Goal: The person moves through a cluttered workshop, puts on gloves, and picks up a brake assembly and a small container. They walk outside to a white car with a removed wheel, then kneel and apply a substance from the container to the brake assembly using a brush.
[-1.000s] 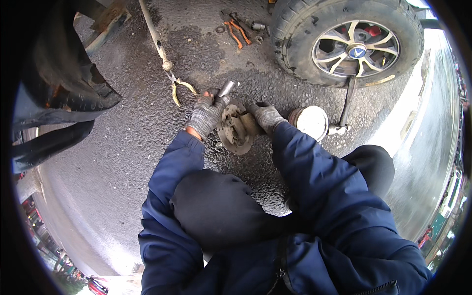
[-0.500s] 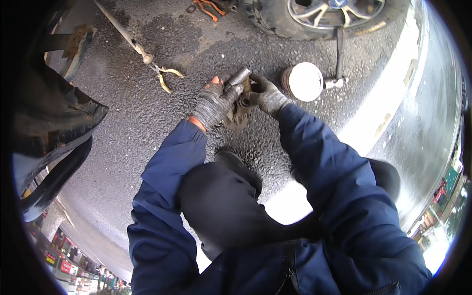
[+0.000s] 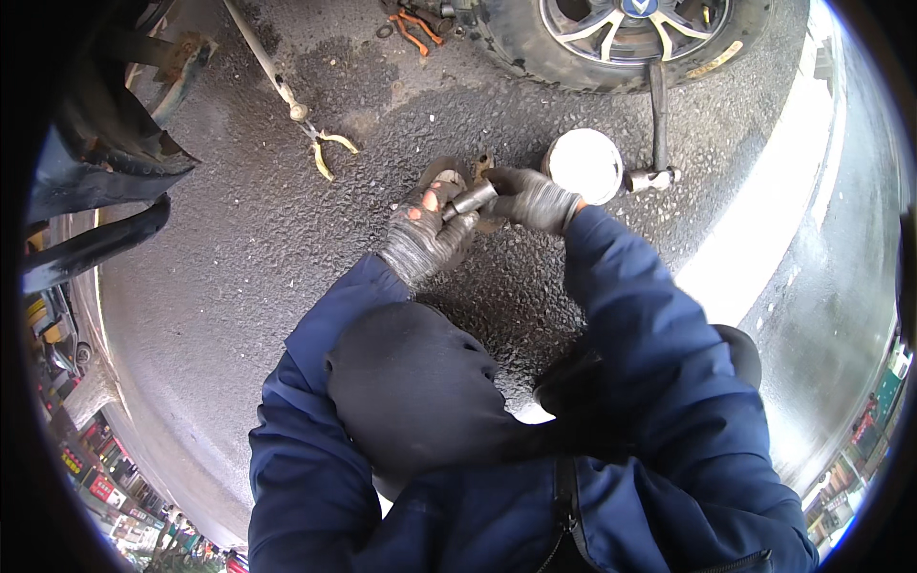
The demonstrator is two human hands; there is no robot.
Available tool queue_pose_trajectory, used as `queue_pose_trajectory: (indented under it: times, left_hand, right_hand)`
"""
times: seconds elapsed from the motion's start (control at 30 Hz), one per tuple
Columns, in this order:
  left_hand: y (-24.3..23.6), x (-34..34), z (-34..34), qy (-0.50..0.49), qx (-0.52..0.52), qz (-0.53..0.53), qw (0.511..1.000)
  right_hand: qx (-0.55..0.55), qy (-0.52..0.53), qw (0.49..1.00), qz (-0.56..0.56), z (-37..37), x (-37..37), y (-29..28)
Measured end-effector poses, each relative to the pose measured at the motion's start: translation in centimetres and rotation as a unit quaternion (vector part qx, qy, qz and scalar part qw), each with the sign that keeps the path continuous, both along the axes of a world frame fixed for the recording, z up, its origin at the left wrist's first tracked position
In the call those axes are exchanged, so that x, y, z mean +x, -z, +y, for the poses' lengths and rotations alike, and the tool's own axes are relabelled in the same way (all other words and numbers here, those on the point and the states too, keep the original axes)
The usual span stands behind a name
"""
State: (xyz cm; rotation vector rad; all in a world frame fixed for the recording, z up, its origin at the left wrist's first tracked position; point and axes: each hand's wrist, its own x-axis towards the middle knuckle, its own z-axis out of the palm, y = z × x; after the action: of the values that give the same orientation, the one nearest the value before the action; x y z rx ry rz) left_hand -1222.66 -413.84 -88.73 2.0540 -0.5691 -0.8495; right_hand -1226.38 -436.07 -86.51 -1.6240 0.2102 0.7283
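A short, hollow-looking grey metal cylinder (image 3: 470, 201) slants between my two gloved hands, above the asphalt. My left hand (image 3: 427, 234), in a worn grey glove with bare skin showing at the fingers, is closed around its lower-left end. The fingers of my right hand (image 3: 537, 201) wrap over its upper-right end. Just beyond my left hand shows a rounded, dirty metal part (image 3: 445, 170), mostly hidden by the glove. A rusty brown metal piece (image 3: 484, 167) stands behind the cylinder; whether it joins the rounded part I cannot tell.
A white round tub (image 3: 585, 164) stands right of my right hand. Beyond it lies a hammer (image 3: 659, 124), its handle against a wheel (image 3: 506, 53). Yellow-handled pliers (image 3: 325, 151) lie left by a long rod (image 3: 263, 53). Orange-handled pliers (image 3: 415, 36) lie farther off. Dark bodywork (image 3: 105, 191) juts in left.
My right hand has shifted onto the cylinder's upper-right end. The cylinder has come lower and tilts flatter. The rounded metal part now shows beyond my left hand instead of below the hands.
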Motion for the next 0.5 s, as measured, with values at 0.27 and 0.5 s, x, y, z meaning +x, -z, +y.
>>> queue_pose_trajectory:
  times: [0.27,0.5]
  left_hand:
    - [-2.8,-0.2,-0.2,-0.013,0.018,-0.155,0.988]
    - [-4.4,-0.1,0.2,-0.015,0.086,-0.159,0.983]
  right_hand:
    - [-0.495,-0.202,0.827,-0.173,-16.4,3.4,-4.7]
    - [-0.621,-0.386,0.671,-0.123,-20.2,-0.7,1.7]
